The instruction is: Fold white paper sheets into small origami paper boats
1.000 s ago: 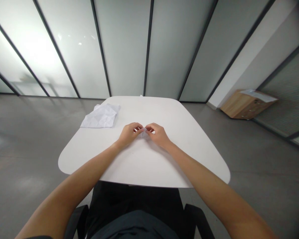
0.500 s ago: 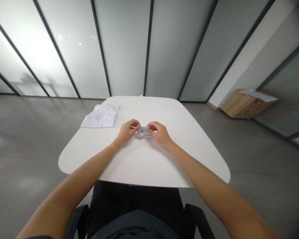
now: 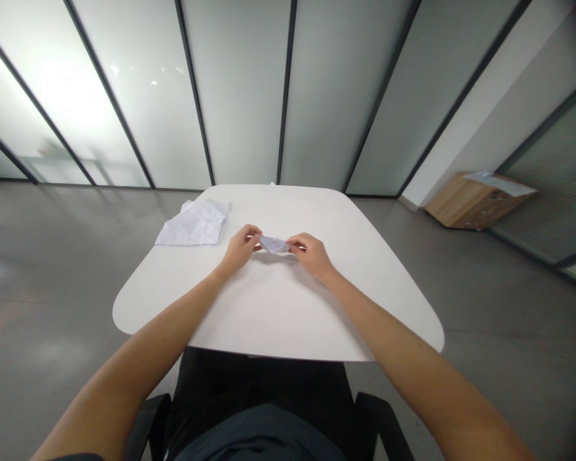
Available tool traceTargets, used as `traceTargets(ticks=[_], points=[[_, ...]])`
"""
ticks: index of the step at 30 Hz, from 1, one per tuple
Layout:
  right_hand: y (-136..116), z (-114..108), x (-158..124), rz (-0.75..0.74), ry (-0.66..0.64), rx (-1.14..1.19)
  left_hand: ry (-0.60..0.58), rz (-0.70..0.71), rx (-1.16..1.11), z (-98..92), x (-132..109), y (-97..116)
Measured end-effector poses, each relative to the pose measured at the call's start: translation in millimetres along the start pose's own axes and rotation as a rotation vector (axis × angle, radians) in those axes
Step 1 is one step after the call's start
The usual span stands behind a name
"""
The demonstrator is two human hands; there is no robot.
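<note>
A small folded piece of white paper [image 3: 274,244] is stretched between my two hands over the middle of the white table [image 3: 278,307]. My left hand [image 3: 241,246] pinches its left end, and my right hand [image 3: 311,252] pinches its right end. The paper looks flat and wide, pointed toward me at its lower edge. My fingertips partly cover both ends. Whether the paper touches the tabletop I cannot tell.
Creased white paper sheets [image 3: 194,224] lie at the table's back left. A wooden cabinet [image 3: 477,200] with papers on top stands on the floor at the right. Frosted glass panels [image 3: 242,96] rise behind the table. Chair armrests [image 3: 381,416] flank my lap.
My hands have moved slightly apart, the left one up and to the left. The paper between them has gone from a bunched, pointed shape to a wider, flatter one.
</note>
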State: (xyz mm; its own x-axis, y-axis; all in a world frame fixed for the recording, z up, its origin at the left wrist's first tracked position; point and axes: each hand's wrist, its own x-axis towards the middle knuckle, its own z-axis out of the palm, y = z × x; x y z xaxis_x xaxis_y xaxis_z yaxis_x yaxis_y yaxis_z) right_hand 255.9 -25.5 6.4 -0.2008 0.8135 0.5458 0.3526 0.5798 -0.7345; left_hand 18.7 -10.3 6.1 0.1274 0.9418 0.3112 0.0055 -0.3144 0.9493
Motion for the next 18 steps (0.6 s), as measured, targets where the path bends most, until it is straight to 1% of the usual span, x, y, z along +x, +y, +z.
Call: traceTargets(ticks=[3,6,8,11,15,18], points=[[2.6,-0.3,-0.2,0.027,-0.015,-0.058,-0.026,0.014,0.182,-4.7,2.1,-3.7],[5.1,-1.2,0.3,0.036,-0.05,-0.12,-0.064,0.113,0.473,-10.5,3.2,-5.7],[6.5,-1.7,0.8,0.033,-0.093,-0.157,-0.11,0.159,0.61,-13.4,3.3,-6.1],[7.6,-1.9,1.1,0.053,-0.133,-0.199,-0.147,0.149,0.692,-15.5,3.2,-6.4],[6.6,-2.4,-0.2,0.096,-0.135,-0.222,-0.138,0.1,0.742,-16.1,3.6,-6.1],[4.4,-3.6,-1.9,0.115,-0.148,-0.238,-0.138,0.094,0.753,-15.6,3.1,-4.6]])
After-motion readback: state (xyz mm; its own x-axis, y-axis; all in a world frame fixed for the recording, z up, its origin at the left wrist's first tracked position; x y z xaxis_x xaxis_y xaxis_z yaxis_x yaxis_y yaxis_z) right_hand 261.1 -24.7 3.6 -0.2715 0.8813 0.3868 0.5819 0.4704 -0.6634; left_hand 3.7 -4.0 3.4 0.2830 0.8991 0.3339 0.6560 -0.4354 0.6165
